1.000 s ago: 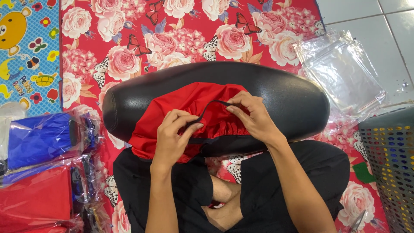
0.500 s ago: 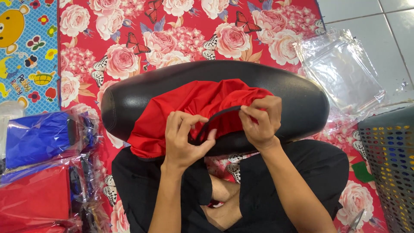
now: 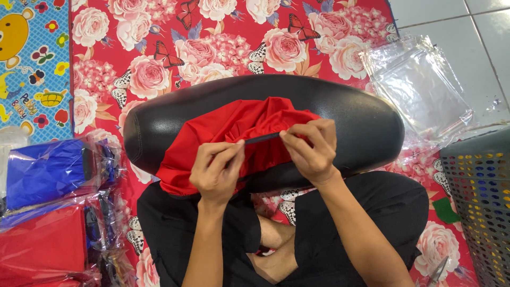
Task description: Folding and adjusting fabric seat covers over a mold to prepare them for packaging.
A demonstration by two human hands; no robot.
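Both pinched on a thin black cord (image 3: 261,138) at the hem of a red cloth (image 3: 212,143) draped over a black cushion (image 3: 361,122), left hand (image 3: 217,171) and right hand (image 3: 311,149); soft, light, limp-looking fabric, best gripped along that corded edge.

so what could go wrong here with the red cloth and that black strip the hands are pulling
The left hand and right hand pinch the thin black strip only by the fingertips, so it could slip out. The red cloth lies bunched and loose on the smooth, curved black seat, so it might slide toward the lap. The clear plastic bags lie loose close by and could be knocked aside.
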